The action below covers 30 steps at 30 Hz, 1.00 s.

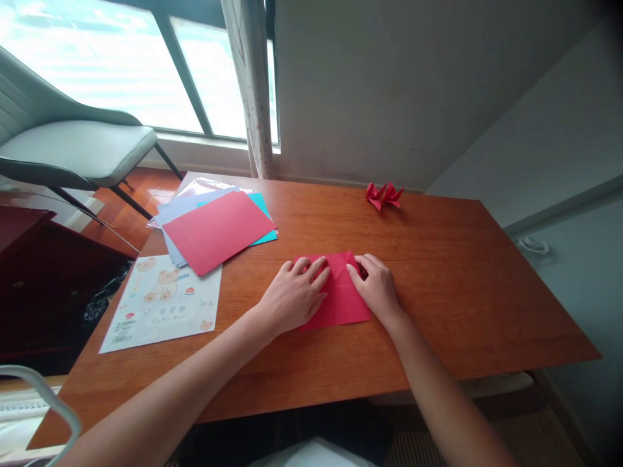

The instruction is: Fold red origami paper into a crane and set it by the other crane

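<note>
A folded sheet of red paper (pixel 343 303) lies flat on the wooden table in front of me, with crease lines across its upper part. My left hand (pixel 294 295) rests on the paper's left side, fingers apart and pressing down on it. At the upper right corner, my right hand (pixel 378 284) pinches the edge of the paper between thumb and fingers. Part of the sheet's left side is hidden under my left hand. Two red folded paper figures (pixel 383 196) stand close together near the table's far edge.
Left of my hands lies a pile of coloured sheets, a red sheet (pixel 221 230) on top. A white sheet with bear drawings (pixel 160 305) is nearer me. The wooden table (pixel 467 292) reaches the wall; a chair (pixel 78 149) stands by the window.
</note>
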Available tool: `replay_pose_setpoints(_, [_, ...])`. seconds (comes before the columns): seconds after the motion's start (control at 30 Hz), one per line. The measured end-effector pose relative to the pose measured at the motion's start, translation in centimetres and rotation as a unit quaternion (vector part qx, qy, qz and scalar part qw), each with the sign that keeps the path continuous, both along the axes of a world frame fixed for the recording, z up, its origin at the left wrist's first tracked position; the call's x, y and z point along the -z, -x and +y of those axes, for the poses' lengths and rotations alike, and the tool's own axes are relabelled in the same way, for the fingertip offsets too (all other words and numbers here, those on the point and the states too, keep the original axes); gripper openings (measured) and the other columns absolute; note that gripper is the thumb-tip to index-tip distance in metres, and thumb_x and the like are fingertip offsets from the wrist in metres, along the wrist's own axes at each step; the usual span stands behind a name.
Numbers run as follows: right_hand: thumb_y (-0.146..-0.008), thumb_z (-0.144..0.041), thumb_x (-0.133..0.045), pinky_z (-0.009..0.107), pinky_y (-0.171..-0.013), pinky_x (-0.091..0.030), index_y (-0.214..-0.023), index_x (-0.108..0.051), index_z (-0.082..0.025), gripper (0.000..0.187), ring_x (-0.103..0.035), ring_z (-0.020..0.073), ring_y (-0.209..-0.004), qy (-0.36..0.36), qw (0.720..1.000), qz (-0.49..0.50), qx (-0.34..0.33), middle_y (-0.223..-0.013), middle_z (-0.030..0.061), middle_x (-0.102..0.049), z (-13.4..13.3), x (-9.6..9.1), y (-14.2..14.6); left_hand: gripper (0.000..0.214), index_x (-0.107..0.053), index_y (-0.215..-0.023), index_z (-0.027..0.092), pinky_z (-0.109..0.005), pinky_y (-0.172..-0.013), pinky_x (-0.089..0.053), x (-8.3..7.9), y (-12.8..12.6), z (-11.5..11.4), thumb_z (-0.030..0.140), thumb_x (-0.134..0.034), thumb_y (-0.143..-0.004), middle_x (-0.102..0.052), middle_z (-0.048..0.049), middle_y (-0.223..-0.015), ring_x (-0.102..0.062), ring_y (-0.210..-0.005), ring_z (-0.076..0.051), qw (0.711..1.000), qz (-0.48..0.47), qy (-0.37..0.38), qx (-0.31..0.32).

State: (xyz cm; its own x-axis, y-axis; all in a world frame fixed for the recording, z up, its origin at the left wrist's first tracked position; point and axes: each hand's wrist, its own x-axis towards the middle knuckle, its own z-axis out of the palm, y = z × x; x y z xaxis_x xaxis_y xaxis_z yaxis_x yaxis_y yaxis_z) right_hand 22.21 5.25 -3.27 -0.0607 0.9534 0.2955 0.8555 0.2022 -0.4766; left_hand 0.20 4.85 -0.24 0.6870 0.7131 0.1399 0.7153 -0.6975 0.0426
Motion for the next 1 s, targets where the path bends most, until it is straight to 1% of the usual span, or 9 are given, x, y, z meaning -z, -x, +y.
replay_pose_setpoints(0.13, [-0.094, -0.030, -0.053, 0.033, -0.075, -0.048, -0.090, -0.068, -0.020, 0.018, -0.063, 0.0219, -0.080, 0.003, 1.000, 0.028, 0.001, -0.085, 0.0066, -0.068, 0.1, 0.2, -0.1, 0.044, -0.051, -0.138, 0.020, -0.044, -0.085, -0.042, 0.0, 0.0, -0.1, 0.035, -0.038, -0.099, -0.048, -0.0110, -0.149, -0.050, -0.112, -0.030, 1.000, 0.011, 0.000, -0.006])
replay_pose_setpoints(0.27, [-0.092, -0.032, -0.055, 0.033, -0.074, -0.050, -0.098, -0.070, -0.019, 0.020, -0.064, 0.0206, -0.077, 0.011, 0.997, 0.070, 0.015, -0.089, 0.0063, -0.072, 0.2, 0.5, -0.2, 0.046, -0.050, -0.139, 0.017, -0.043, -0.087, -0.042, -0.2, -0.3, -0.5, 0.037, -0.037, -0.099, -0.048, -0.0126, -0.147, -0.050, -0.113, -0.030, 1.000, 0.022, 0.001, -0.021])
replay_pose_setpoints(0.4, [-0.090, -0.036, -0.058, 0.033, -0.073, -0.053, -0.110, -0.069, -0.019, 0.028, -0.065, 0.0200, -0.074, 0.037, 0.994, 0.097, 0.021, -0.084, 0.0048, -0.072, 0.0, 0.3, -0.3, 0.050, -0.051, -0.136, 0.012, -0.045, -0.086, -0.042, -0.2, -0.7, -1.2, 0.042, -0.041, -0.098, -0.051, -0.0187, -0.142, -0.050, -0.113, -0.032, 0.997, 0.033, -0.007, -0.068])
replay_pose_setpoints(0.5, [-0.086, -0.037, -0.063, 0.036, -0.078, -0.054, -0.117, -0.068, -0.020, 0.035, -0.067, 0.0220, -0.080, 0.046, 0.996, 0.076, 0.008, -0.089, 0.0060, -0.072, -0.2, 0.3, -0.4, 0.052, -0.053, -0.132, 0.009, -0.046, -0.086, -0.042, -0.2, -1.1, -1.5, 0.046, -0.042, -0.097, -0.053, -0.0227, -0.135, -0.051, -0.110, -0.034, 0.994, 0.038, -0.023, -0.100])
replay_pose_setpoints(0.63, [-0.083, -0.030, -0.067, 0.040, -0.085, -0.054, -0.122, -0.065, -0.021, 0.039, -0.068, 0.0239, -0.087, 0.034, 0.997, 0.063, 0.002, -0.098, 0.0079, -0.073, -0.3, 0.4, -0.3, 0.045, -0.059, -0.121, 0.012, -0.043, -0.079, -0.043, -0.4, -1.1, -1.3, 0.046, -0.041, -0.098, -0.060, -0.0179, -0.114, -0.054, -0.099, -0.031, 0.995, 0.036, -0.012, -0.095])
replay_pose_setpoints(0.73, [-0.086, -0.027, -0.065, 0.041, -0.089, -0.054, -0.116, -0.067, -0.021, 0.031, -0.068, 0.0249, -0.094, 0.009, 0.997, 0.079, 0.001, -0.106, 0.0089, -0.073, -0.2, 0.6, -0.3, 0.034, -0.061, -0.111, 0.015, -0.041, -0.078, -0.043, -0.4, -0.7, -0.6, 0.039, -0.040, -0.100, -0.061, -0.0142, -0.108, -0.055, -0.094, -0.028, 0.997, 0.029, 0.008, -0.070])
replay_pose_setpoints(0.83, [-0.087, -0.027, -0.064, 0.040, -0.089, -0.053, -0.105, -0.069, -0.021, 0.020, -0.067, 0.0253, -0.096, -0.008, 0.997, 0.081, 0.004, -0.104, 0.0084, -0.073, -0.1, 0.7, -0.2, 0.032, -0.060, -0.114, 0.017, -0.042, -0.084, -0.043, -0.3, -0.3, 0.2, 0.039, -0.043, -0.098, -0.058, -0.0146, -0.125, -0.053, -0.103, -0.029, 0.999, 0.010, 0.011, -0.050])
replay_pose_setpoints(0.93, [-0.086, -0.027, -0.065, 0.039, -0.084, -0.054, -0.095, -0.069, -0.021, 0.011, -0.067, 0.0247, -0.090, -0.015, 0.997, 0.077, 0.021, -0.095, 0.0071, -0.073, -0.1, 0.7, -0.1, 0.043, -0.052, -0.132, 0.018, -0.044, -0.086, -0.043, -0.2, -0.1, 1.0, 0.041, -0.043, -0.097, -0.047, -0.0133, -0.146, -0.052, -0.108, -0.029, 1.000, 0.008, 0.015, -0.023])
replay_pose_setpoints(1.0, [-0.086, -0.027, -0.066, 0.038, -0.081, -0.053, -0.090, -0.068, -0.021, 0.008, -0.067, 0.0242, -0.086, -0.020, 0.996, 0.077, 0.033, -0.091, 0.0062, -0.073, -0.2, 0.7, 0.0, 0.052, -0.045, -0.141, 0.018, -0.044, -0.088, -0.044, -0.1, -0.1, 1.5, 0.044, -0.044, -0.097, -0.041, -0.0133, -0.153, -0.052, -0.109, -0.030, 1.000, 0.012, 0.022, -0.012])
